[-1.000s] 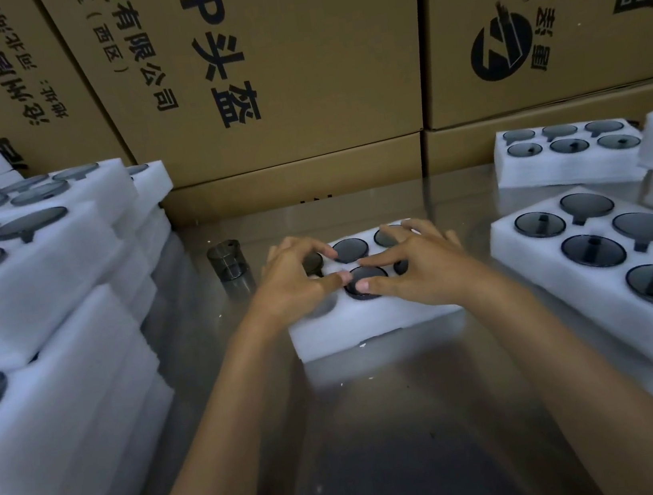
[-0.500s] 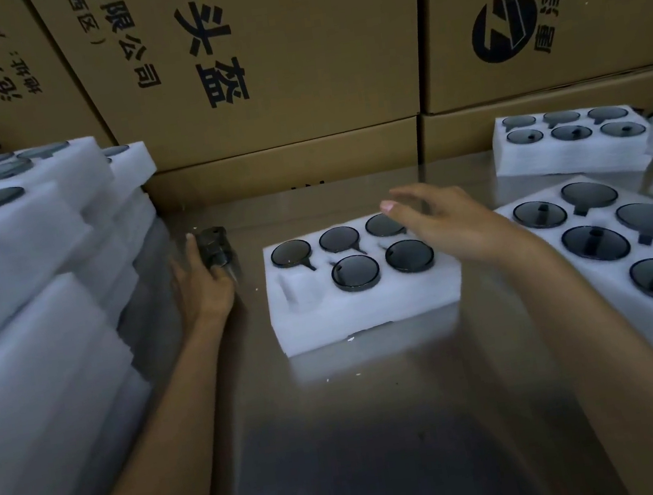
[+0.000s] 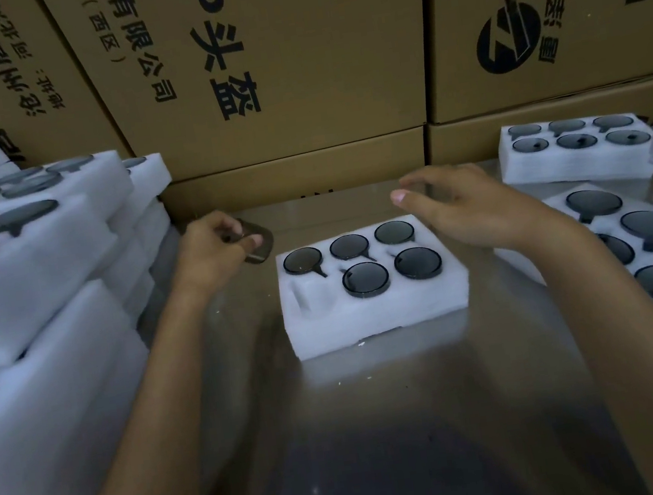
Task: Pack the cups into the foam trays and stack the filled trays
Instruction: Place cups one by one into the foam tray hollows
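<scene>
My left hand (image 3: 212,250) has lifted the dark cup (image 3: 258,243) off the counter (image 3: 383,428) and grips it tilted, just left of the foam tray (image 3: 376,311), whose near-left pocket is unfilled beside five seated cups. My right hand (image 3: 475,213) hovers over the tray's far right corner, fingers loosely spread, holding nothing, much as before.

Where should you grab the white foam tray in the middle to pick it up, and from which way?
Grip the foam tray by its two short ends, one hand coming in from each side. It is a long flat block lying level, and its top is full of cups, so holding the plain end walls likely keeps it level.
</scene>
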